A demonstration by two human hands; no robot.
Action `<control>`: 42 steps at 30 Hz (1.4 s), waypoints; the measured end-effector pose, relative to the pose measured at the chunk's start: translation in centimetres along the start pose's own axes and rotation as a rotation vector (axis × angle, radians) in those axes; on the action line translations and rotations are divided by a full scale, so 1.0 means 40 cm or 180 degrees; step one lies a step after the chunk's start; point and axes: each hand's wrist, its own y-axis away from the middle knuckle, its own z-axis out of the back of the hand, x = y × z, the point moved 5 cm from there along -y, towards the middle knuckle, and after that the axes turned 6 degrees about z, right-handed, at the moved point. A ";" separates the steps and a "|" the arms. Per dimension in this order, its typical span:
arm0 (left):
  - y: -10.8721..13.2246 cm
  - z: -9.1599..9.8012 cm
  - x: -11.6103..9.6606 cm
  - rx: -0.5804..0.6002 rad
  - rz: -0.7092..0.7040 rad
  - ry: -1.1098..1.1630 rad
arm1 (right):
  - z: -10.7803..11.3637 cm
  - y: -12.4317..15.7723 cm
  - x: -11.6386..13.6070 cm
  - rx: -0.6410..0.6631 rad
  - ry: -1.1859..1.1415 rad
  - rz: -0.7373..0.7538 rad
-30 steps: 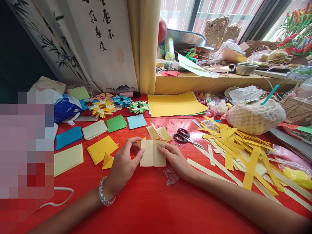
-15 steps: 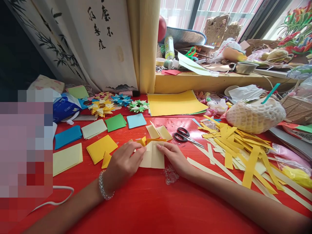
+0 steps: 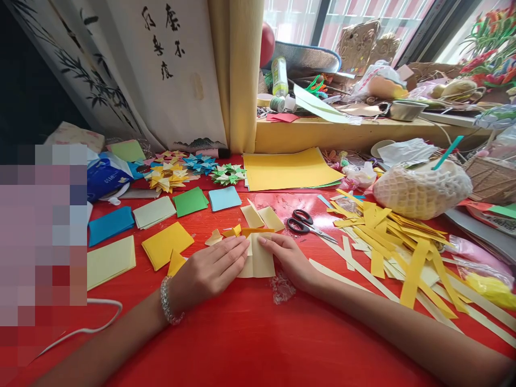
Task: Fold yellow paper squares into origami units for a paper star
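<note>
A cream sheet of paper (image 3: 260, 263) with a vertical crease down its middle lies on the red table. My right hand (image 3: 292, 260) pinches its upper right edge, thumb on top. Stretched out flat, the fingers of my left hand (image 3: 217, 263) press on the paper's left side and cover part of it; the left thumb is hidden. Just beyond the sheet are small folded yellow pieces (image 3: 233, 231) and a folded cream piece (image 3: 213, 237). A yellow folded piece (image 3: 176, 263) shows beside my left wrist.
Black-handled scissors (image 3: 308, 226) lie right of centre, near a heap of paper strips (image 3: 379, 231). Paper stacks in yellow (image 3: 167, 244), blue (image 3: 110, 226) and green (image 3: 191, 201) sit at left. Folded paper stars (image 3: 167, 176) and yellow sheets (image 3: 292, 169) are at the back. A netted fruit (image 3: 423, 188) holds a straw.
My left hand has gone from a pinch at the paper's upper left to lying flat over its left side, fingers straightened. My right hand keeps its hold on the right edge.
</note>
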 end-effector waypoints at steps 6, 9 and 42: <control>0.000 0.000 0.002 0.0034 -0.0023 -0.0015 | -0.005 0.000 0.001 0.0037 -0.0178 -0.0028; -0.004 0.002 -0.001 0.0091 -0.0118 -0.0194 | -0.007 0.002 0.001 0.0028 -0.0208 -0.0135; -0.010 -0.030 0.061 0.0441 0.2891 0.2008 | -0.047 0.018 0.046 0.0599 0.0612 0.0357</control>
